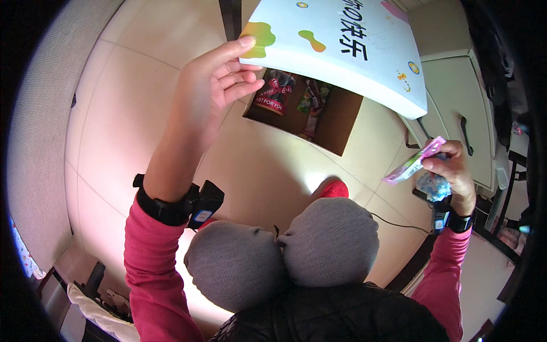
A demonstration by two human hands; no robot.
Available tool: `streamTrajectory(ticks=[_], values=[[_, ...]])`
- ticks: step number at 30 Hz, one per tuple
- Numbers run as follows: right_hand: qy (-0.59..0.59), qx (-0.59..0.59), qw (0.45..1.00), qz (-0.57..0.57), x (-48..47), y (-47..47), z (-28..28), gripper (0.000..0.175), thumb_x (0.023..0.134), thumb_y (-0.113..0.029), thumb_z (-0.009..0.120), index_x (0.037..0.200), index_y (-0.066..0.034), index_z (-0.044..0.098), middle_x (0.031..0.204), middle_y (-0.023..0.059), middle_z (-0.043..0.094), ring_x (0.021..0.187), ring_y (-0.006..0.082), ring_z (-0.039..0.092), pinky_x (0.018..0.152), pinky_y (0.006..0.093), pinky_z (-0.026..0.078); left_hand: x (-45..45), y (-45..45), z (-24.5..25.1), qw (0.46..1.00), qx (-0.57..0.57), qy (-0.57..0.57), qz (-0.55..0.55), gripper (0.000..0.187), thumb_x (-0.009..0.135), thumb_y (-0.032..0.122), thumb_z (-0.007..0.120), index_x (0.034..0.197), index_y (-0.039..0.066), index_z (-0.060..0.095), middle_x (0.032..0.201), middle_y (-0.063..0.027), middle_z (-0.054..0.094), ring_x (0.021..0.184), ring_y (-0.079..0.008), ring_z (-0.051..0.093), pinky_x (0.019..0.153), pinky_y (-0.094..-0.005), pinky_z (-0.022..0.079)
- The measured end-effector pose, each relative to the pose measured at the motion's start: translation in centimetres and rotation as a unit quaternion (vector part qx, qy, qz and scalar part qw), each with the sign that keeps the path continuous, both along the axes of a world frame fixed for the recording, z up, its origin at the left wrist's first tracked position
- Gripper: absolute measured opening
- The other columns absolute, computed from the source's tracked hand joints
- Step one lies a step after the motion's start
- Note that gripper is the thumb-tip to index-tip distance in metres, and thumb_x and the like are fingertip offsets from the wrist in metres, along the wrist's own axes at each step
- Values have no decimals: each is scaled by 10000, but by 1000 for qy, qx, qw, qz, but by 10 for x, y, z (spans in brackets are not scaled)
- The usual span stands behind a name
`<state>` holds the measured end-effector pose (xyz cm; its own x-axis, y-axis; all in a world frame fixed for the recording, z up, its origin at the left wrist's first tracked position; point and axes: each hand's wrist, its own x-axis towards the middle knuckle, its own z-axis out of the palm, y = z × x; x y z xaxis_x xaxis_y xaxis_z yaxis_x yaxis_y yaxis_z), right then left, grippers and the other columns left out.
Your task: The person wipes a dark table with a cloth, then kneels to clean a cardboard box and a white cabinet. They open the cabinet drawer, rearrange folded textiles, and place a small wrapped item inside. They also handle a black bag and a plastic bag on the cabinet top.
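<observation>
My left hand [222, 79] grips the near left corner of a white cardboard box lid [299, 42], thumb on top and fingers along its side. The lid has green, orange and pink blobs and large black characters. It is raised over an open cardboard box [346, 122] with a brown inside. In the box lie a clear package with a red printed band [272, 92] and colourful packets [314, 107]. The lid hides the box's far part. On the right, my right hand [453, 166] holds a pink plastic packet [414, 161] and a crinkled blue-and-white thing [433, 187].
Pale floor tiles [243, 158] surround the box. A pale cabinet [457, 98] with dark handles stands at the right. A grey fabric-covered piece of furniture [47, 107] lines the left. A thin black cable [397, 225] runs near my knees [333, 243] towards the right wrist.
</observation>
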<state>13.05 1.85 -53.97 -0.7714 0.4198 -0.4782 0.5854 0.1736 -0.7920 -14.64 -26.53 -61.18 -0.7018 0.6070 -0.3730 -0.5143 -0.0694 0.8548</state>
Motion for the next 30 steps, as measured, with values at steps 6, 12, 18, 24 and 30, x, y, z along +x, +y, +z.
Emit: streamTrajectory(ticks=[6, 12, 18, 24, 30], values=[[138, -31, 983, 115, -8, 3, 16, 308, 764, -74, 782, 1008, -98, 597, 772, 51, 544, 600, 105, 435, 510, 243, 344, 6, -15, -15, 998, -54, 5, -25, 339, 885, 309, 655, 1037, 7, 621, 894, -59, 633, 780, -117, 601, 805, -283, 538], [136, -14, 986, 93, -41, -19, 3, 180, 749, -84, 780, 851, -46, 636, 739, 45, 552, 576, 105, 470, 508, 253, 346, 26, -50, -41, 991, -121, -48, -28, 290, 855, 265, 702, 989, 18, 630, 889, -54, 643, 788, -118, 622, 776, -291, 542], [118, -72, 989, 61, -90, -39, 0, 111, 797, -81, 773, 876, -17, 728, 698, 21, 658, 547, 80, 565, 509, 234, 425, 30, -54, -72, 983, -152, -84, -53, 352, 876, 268, 689, 1080, -9, 612, 970, -93, 653, 862, -160, 644, 812, -306, 541], [143, -150, 978, 34, -124, -51, -14, 126, 857, -130, 740, 934, -32, 719, 715, 18, 644, 558, 68, 545, 517, 212, 418, 30, -52, -103, 978, -194, -5, -78, 422, 895, 275, 689, 1174, -16, 567, 1045, -113, 654, 915, -196, 651, 827, -310, 527], [133, -157, 978, 42, -141, -62, -22, 130, 868, -155, 736, 932, -42, 725, 719, 13, 644, 580, 74, 552, 533, 210, 422, 19, -49, -66, 900, -216, 378, -10, 415, 890, 250, 695, 1201, 0, 583, 1082, -167, 651, 1004, -210, 641, 839, -321, 509]])
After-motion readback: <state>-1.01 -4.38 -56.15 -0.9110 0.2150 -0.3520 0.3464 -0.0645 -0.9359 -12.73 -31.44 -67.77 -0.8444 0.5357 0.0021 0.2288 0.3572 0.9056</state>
